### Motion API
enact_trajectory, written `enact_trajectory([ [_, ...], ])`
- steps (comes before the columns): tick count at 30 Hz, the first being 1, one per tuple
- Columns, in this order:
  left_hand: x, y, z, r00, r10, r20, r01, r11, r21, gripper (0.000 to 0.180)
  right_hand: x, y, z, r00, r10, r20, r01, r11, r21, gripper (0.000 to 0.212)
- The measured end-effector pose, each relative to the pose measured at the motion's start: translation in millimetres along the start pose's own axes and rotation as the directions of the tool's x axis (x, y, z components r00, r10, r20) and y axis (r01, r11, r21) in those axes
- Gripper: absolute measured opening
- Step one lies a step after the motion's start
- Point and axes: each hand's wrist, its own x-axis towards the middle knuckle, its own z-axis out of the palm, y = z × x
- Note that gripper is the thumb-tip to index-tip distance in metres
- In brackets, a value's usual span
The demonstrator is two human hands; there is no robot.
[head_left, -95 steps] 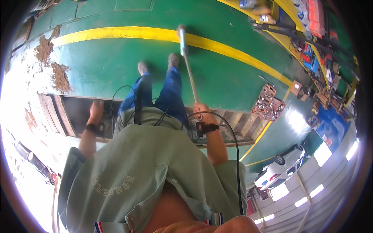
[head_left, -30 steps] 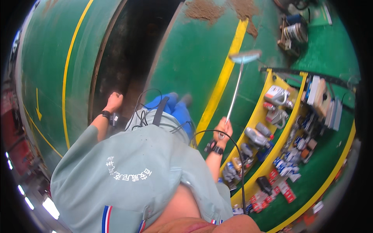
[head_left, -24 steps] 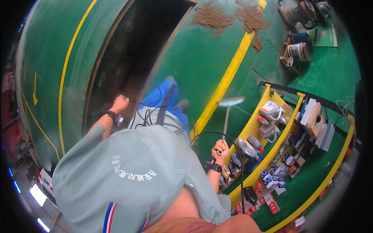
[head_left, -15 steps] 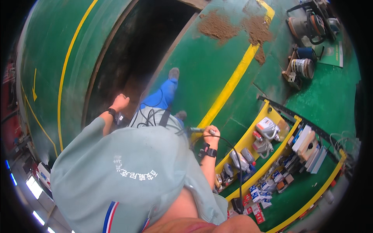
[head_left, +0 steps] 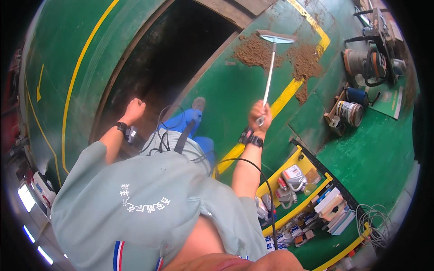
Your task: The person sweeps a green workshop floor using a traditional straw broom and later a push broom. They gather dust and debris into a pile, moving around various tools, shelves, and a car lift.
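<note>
My right hand (head_left: 259, 118) is wrapped around the upper end of a push broom (head_left: 270, 72), its pale pole stretching ahead of me. The broom's light blue, triangular head lies at a heap of brown, loose dirt (head_left: 253, 50) on the green floor. A second patch of dirt (head_left: 306, 63) spreads beside it, over the yellow floor line. My left hand (head_left: 134, 111) hangs out to the side with its fingers curled in, holding nothing that I can see. It is near the edge of a dark pit.
A long dark pit (head_left: 167, 49) with a raised frame runs ahead on the left. At the right stands a yellow-edged shelf unit (head_left: 289, 219) with bottles and boxes. Beyond it are paint buckets (head_left: 349, 113) and a reel (head_left: 361, 62). A black cable (head_left: 266, 176) passes by my right arm.
My right hand has swung forward and away from my side, and the broom now reaches out onto the dirt. My left hand stays curled at about the same place.
</note>
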Motion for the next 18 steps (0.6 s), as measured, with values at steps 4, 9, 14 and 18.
enact_trajectory([
  [4,-10,12,5,0.996,-0.067,0.061,0.065,0.997,0.03,0.034,-46,10,-38,0.8,-0.391,-0.455,-0.267,0.448,-0.854,0.03],
  [9,-20,10,25,0.993,-0.103,0.06,0.103,0.995,-0.003,0.034,-66,37,-38,0.617,-0.515,-0.596,-0.454,0.385,-0.803,0.037],
  [14,-54,0,40,0.992,-0.13,0.002,0.13,0.992,0.002,0.034,-67,70,-64,0.606,-0.155,-0.78,-0.503,0.685,-0.527,0.028],
  [18,-70,-23,36,0.984,-0.176,-0.039,0.176,0.984,0.006,0.03,-35,103,-106,0.552,0.022,-0.834,-0.572,0.738,-0.359,0.027],
])
